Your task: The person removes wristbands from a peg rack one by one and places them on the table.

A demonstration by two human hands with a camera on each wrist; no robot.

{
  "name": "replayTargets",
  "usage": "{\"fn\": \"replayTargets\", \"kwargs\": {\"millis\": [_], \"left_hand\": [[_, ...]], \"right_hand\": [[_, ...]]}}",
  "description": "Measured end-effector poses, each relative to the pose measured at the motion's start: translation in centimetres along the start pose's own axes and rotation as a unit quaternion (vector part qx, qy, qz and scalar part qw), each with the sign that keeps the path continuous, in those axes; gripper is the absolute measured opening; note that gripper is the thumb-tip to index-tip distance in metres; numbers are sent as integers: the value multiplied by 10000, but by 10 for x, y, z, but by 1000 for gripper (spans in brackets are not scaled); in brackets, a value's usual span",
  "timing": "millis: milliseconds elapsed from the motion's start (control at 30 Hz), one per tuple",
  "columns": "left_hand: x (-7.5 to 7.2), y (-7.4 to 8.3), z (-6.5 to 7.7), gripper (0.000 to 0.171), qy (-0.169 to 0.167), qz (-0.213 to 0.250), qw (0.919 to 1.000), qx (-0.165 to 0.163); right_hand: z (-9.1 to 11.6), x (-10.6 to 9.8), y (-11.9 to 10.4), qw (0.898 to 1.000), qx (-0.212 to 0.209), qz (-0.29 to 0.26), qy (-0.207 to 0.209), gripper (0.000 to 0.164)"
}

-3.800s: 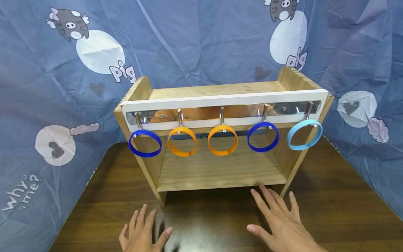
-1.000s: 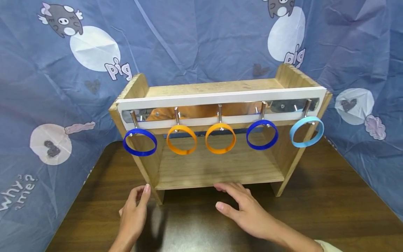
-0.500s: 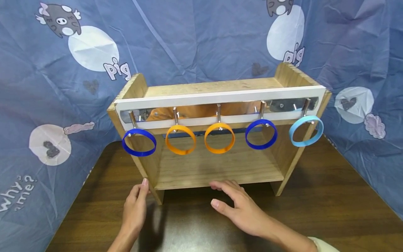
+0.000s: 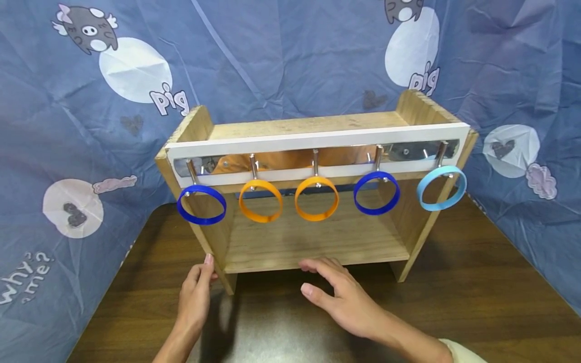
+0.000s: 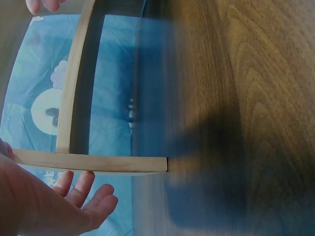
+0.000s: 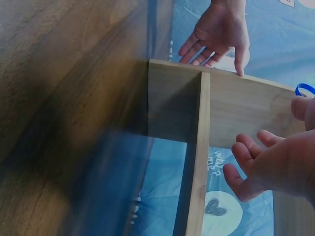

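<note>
A small wooden shelf unit (image 4: 317,247) stands on the table. My left hand (image 4: 196,292) is at its left side panel (image 4: 211,252), with the thumb tip at the front edge. In the left wrist view the loosely bent fingers (image 5: 81,189) lie along the panel's outer face. My right hand (image 4: 340,297) hovers before the lower board, fingers slightly bent and thumb apart, holding nothing. On hooks of the front rail hang a dark blue ring (image 4: 201,221), two orange rings (image 4: 260,218) (image 4: 316,217), another dark blue ring (image 4: 376,209) and a light blue ring (image 4: 441,205).
The brown wooden table (image 4: 281,333) extends in front of the unit and to both sides. A blue cloth (image 4: 290,60) printed with pigs and hearts hangs behind and beside it. A white rail (image 4: 317,137) with a shiny metal strip crosses the unit's front.
Both hands have lifted from lying spread low over the table. My left hand has moved forward to the side panel; my right has shifted left toward the unit's middle. The rings hang as before.
</note>
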State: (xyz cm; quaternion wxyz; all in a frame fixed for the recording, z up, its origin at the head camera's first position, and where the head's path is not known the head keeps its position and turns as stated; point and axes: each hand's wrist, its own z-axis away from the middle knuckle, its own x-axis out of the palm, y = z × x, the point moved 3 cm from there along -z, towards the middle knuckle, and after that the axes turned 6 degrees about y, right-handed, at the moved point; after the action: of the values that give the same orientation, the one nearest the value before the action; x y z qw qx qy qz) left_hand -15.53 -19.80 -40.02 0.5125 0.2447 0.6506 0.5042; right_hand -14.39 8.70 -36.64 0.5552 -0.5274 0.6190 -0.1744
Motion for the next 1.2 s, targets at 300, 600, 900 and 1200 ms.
{"fn": "replayTargets", "kwargs": {"millis": [300, 600, 900, 1200], "left_hand": [[0, 0, 0, 66, -8, 34, 10000, -12], [0, 1, 0, 64, 4, 53, 10000, 0], [1, 1, 1, 66, -92, 113, 9999, -7], [1, 1, 1, 66, -82, 81, 9999, -15]], "right_hand": [[-9, 6, -7, 9993, 4, -368, -23, 36], [-24, 14, -13, 9966, 177, -791, -167, 36], [-34, 21, -12, 9930, 158, -1131, -294, 36], [-38, 23, -13, 9908, 135, -1320, -273, 34]]}}
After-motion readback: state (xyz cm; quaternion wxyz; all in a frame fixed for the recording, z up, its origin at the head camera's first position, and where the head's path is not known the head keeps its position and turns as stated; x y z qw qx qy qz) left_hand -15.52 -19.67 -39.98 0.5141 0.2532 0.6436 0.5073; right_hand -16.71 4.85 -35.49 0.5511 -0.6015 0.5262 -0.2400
